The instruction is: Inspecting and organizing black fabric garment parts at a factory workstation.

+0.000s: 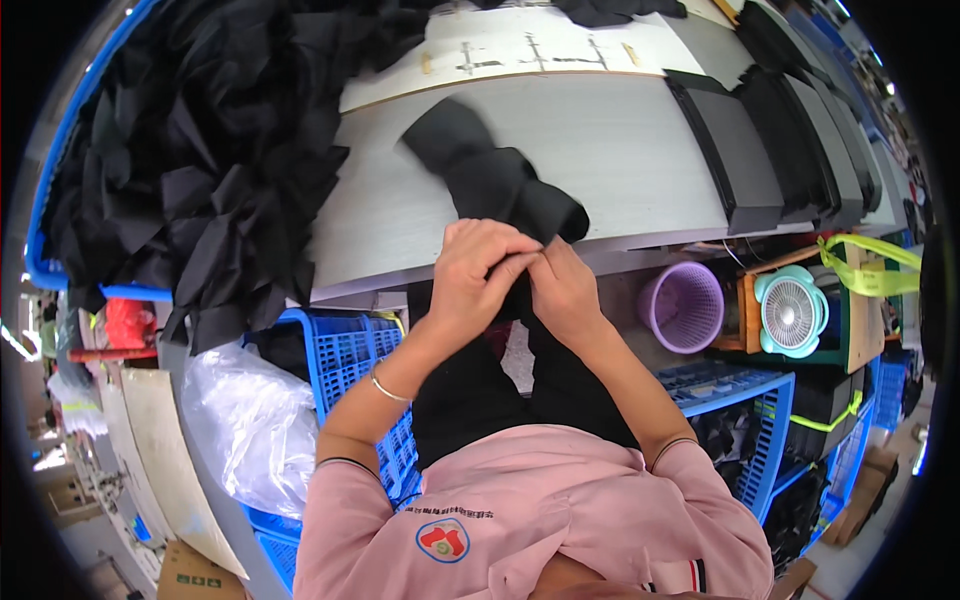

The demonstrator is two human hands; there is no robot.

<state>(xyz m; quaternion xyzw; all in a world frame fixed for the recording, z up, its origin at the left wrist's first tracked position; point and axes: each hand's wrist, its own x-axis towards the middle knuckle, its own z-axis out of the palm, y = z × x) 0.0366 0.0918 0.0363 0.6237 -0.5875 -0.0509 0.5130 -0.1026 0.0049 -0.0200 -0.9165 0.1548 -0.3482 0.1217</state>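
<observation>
A soft black fabric piece [490, 170] trails away from me over the near edge of the pale grey table [400, 190], its far end smeared by motion. My left hand [470, 270] pinches the near end of the fabric between thumb and fingers. Right beside it, my right hand [565, 290] is closed on the same end, and the fingertips of both hands meet there. A small part of the fabric hangs below the table edge. What exactly lies between the fingertips is hidden.
A blue-rimmed bin [45, 255] heaped with black fabric pieces [190, 150] stands at the left. Folded black and grey pieces [735, 150] line the table's right side. Below are a purple basket [685, 308], a small teal fan [792, 308], blue crates [365, 350] and a clear plastic bag [245, 420].
</observation>
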